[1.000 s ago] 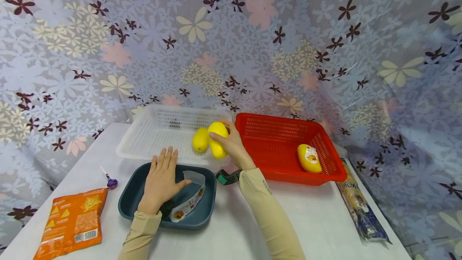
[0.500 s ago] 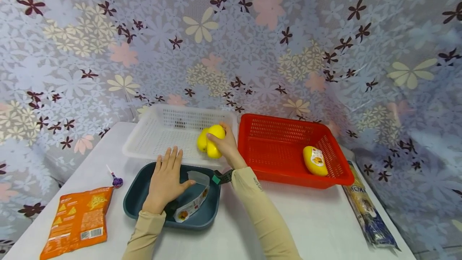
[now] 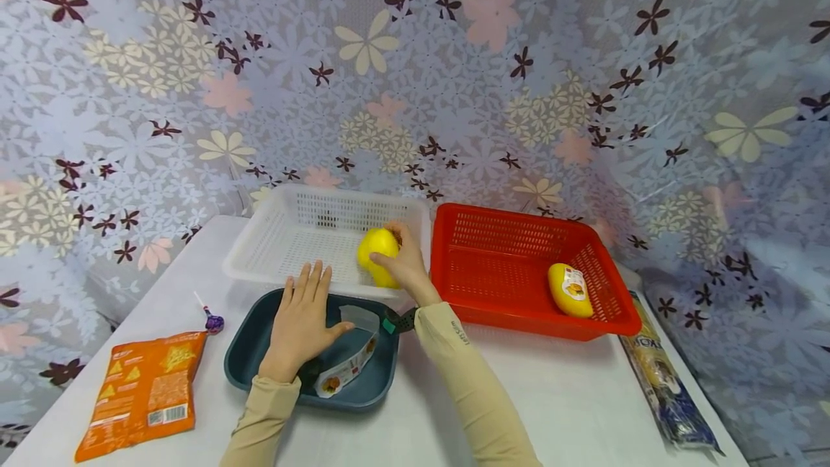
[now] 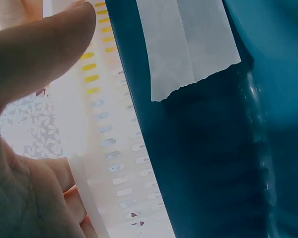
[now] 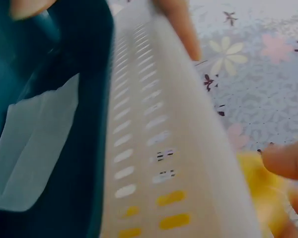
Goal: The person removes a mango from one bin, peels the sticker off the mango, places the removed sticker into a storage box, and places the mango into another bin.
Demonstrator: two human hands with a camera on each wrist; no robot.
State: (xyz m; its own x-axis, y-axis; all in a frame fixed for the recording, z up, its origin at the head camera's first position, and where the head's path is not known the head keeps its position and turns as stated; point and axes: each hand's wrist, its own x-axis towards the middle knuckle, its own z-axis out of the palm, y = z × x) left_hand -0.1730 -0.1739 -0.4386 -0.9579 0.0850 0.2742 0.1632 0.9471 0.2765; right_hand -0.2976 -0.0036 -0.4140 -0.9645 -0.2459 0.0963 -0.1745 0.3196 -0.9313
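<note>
In the head view my right hand [image 3: 407, 262] grips a yellow fruit [image 3: 381, 248] inside the right end of the white basket [image 3: 266, 225]; a second yellow fruit is mostly hidden behind it. The right wrist view shows the fingers [image 5: 288, 161] on blurred yellow [image 5: 260, 188] beyond the basket's slotted wall. Fingers spread straight, my left hand [image 3: 301, 330] lies over the dark teal bin [image 3: 236, 359], its fingertips near the basket's front rim. A printed paper strip [image 3: 350, 370] curls in the bin.
A red basket [image 3: 493, 272] at the right holds a labelled yellow fruit [image 3: 570, 291]. Beyond it lies a long blue and gold packet [image 3: 668, 380]. At the left are an orange snack bag [image 3: 145, 391] and a purple lollipop [image 3: 214, 323]. A floral curtain hangs behind.
My right hand has lowered the gripped yellow fruit and moved it left against the other one in the white basket. The left hand keeps its place over the bin.
</note>
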